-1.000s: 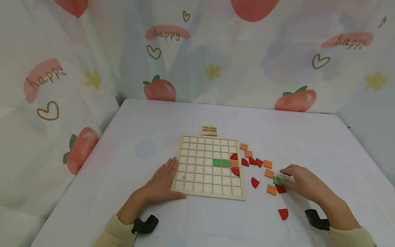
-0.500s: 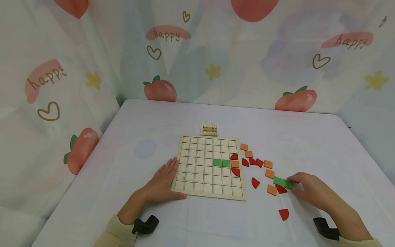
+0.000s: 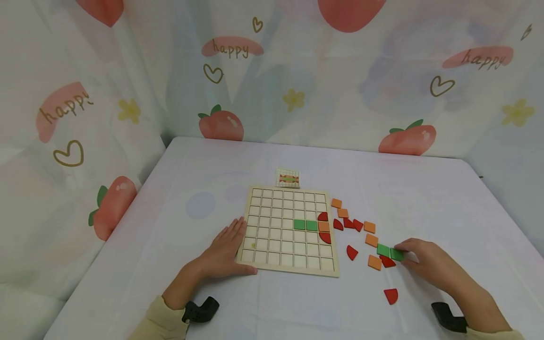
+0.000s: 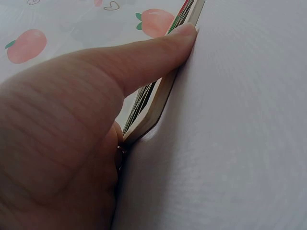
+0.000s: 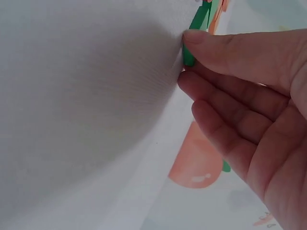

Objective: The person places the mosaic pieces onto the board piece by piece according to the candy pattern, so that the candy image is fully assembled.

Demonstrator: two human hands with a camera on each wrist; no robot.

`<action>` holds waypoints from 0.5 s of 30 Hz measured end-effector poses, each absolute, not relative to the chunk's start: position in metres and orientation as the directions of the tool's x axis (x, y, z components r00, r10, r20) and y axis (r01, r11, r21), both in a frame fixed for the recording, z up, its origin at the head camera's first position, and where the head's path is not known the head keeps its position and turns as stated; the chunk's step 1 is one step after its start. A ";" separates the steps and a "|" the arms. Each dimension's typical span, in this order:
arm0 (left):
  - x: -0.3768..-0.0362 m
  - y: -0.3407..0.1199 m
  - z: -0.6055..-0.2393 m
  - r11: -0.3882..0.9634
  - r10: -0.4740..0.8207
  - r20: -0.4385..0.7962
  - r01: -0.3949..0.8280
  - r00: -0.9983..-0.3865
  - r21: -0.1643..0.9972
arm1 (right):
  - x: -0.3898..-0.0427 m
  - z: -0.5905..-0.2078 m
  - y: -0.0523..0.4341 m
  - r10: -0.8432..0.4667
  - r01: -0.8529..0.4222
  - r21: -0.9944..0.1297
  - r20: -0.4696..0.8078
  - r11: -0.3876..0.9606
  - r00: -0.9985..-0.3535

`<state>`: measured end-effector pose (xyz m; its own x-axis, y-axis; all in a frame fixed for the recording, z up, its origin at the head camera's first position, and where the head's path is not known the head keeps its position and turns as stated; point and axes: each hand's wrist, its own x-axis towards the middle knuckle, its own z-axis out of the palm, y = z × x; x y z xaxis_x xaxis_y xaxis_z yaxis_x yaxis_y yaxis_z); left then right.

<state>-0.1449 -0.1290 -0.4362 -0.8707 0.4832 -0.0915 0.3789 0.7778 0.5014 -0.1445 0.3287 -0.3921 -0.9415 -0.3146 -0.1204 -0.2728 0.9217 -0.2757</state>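
Observation:
In the head view a pale wooden grid board [image 3: 274,245] lies on the table; two green squares [image 3: 305,225], an orange square [image 3: 324,227] and two red quarter-round pieces [image 3: 325,238] sit in its right-hand cells. My left hand [image 3: 221,252] rests along the board's left edge, fingers extended, thumb against the near corner, as the left wrist view confirms at the board rim [image 4: 158,103]. To the right, my right hand [image 3: 431,264] pinches a green square tile [image 3: 397,255] at its outer edge. That tile lies beside another green tile [image 3: 383,250].
Loose orange squares [image 3: 374,262] and red quarter-round pieces [image 3: 352,252] are scattered between board and right hand. One red piece [image 3: 391,296] lies nearer the front. A small pattern card [image 3: 288,178] stands behind the board. Printed curtains [image 3: 340,94] border the table's back and left.
My right hand has moved slightly right and toward me, bringing a second green tile into view beside the first; it has barely moved in the last half second. My left hand has stayed put.

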 end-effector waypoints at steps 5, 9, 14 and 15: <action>-0.145 -0.129 -0.437 0.780 0.480 -0.092 0.377 -0.872 0.500 | -0.143 -0.394 0.329 -0.328 -0.295 -0.260 -0.096 0.920 -0.940; -0.145 -0.129 -0.436 0.779 0.480 -0.093 0.375 -0.872 0.503 | -0.142 -0.395 0.328 -0.338 -0.308 -0.245 -0.088 0.919 -0.937; -0.144 -0.129 -0.435 0.781 0.477 -0.098 0.370 -0.873 0.503 | -0.141 -0.393 0.328 -0.334 -0.304 -0.247 -0.087 0.920 -0.939; -0.144 -0.129 -0.435 0.781 0.476 -0.099 0.368 -0.874 0.504 | -0.142 -0.392 0.329 -0.328 -0.298 -0.248 -0.090 0.922 -0.940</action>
<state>-0.1445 -0.1289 -0.4354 -0.8737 0.4761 -0.0995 0.3683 0.7812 0.5040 -0.1420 0.3290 -0.3923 -0.9403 -0.3282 -0.0903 -0.2979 0.9218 -0.2482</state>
